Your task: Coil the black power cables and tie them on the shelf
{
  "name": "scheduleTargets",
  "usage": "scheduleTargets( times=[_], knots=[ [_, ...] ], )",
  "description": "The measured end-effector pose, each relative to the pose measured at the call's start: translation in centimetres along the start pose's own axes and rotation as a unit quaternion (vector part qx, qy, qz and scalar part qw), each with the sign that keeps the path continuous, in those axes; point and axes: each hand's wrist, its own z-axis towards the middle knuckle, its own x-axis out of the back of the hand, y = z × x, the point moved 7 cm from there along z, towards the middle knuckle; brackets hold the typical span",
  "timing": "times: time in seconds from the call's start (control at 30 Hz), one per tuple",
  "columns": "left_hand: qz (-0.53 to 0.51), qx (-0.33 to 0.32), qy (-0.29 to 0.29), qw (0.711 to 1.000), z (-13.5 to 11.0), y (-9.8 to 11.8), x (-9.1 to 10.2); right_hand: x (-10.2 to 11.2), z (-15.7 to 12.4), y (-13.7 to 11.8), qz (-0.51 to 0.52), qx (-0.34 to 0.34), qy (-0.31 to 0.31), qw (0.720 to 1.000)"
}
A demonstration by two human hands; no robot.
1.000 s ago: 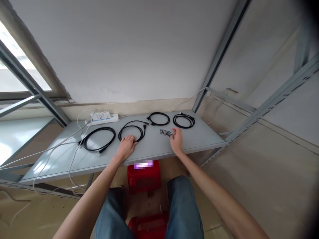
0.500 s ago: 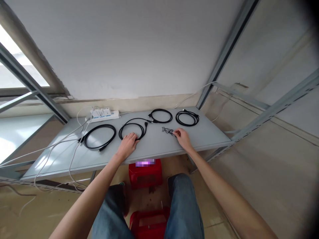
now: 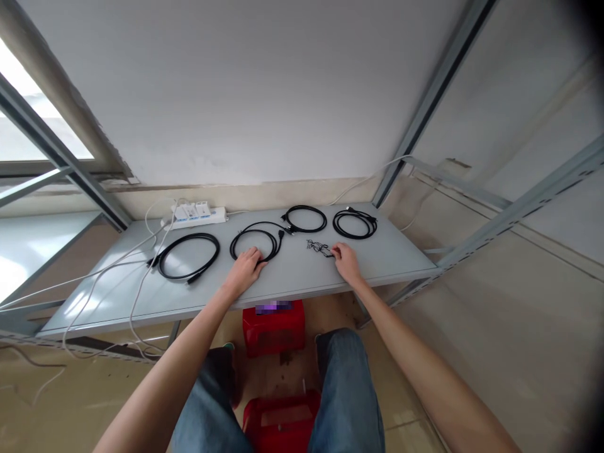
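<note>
My left hand (image 3: pixel 245 272) rests at the front of a loosely coiled black cable (image 3: pixel 231 250), its fingers closed on the coil's near side. The coil lies on a grey metal shelf (image 3: pixel 287 277), and one end reaches towards the coil behind it. To the right, my right hand (image 3: pixel 346 263) pinches the end of a thin black tie at the edge of a small tangle of black ties (image 3: pixel 317 246). Its fingertips are close together and partly hide what they hold.
More coiled black cables lie on the shelf: one at left (image 3: pixel 219 248), one behind (image 3: pixel 325 220) and one at right (image 3: pixel 353 237). A white power strip (image 3: pixel 201 218) with white cords stands at the back left. Red stools (image 3: pixel 274 330) are below, between my legs.
My left hand and the coil under it have shifted slightly to the right. My right hand has drawn a little to the right, still pinching at the ties.
</note>
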Motion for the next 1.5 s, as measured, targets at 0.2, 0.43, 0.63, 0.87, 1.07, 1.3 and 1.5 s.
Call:
scheduleTargets(
  times=[0.2, 0.43, 0.63, 0.87, 1.07, 1.3, 1.5],
  knots=[
    [0.012, 0.014, 0.002, 1.0, -0.1, -0.3, 0.1, 0.0, -0.2, 0.0, 0.028, 0.009, -0.017, 0.999],
    [0.044, 0.023, -0.008, 0.999, 0.0, -0.5, -0.2, -0.2, -0.1, -0.1, -0.023, 0.016, -0.022, 0.999],
    [0.028, 0.043, 0.003, 0.999, -0.1, -0.3, 0.5, -0.4, -0.3, -0.5, -0.033, 0.033, -0.021, 0.999],
    [0.036, 0.045, -0.003, 0.998, -0.1, -0.4, 0.1, -0.3, -0.1, -0.4, 0.004, 0.023, -0.028, 0.999],
    [0.039, 0.05, -0.009, 0.998, 0.0, -0.7, -0.1, -0.6, 0.3, 0.2, 0.001, -0.011, -0.022, 1.0],
    [0.047, 0.045, -0.011, 0.998, 0.0, -0.8, -0.3, 0.0, 0.2, 0.2, 0.08, -0.066, 0.001, 0.995],
    [0.054, 0.055, -0.004, 0.997, 0.0, -0.7, 0.0, 0.9, -0.1, 0.6, 0.16, -0.085, 0.051, 0.982]
  ],
)
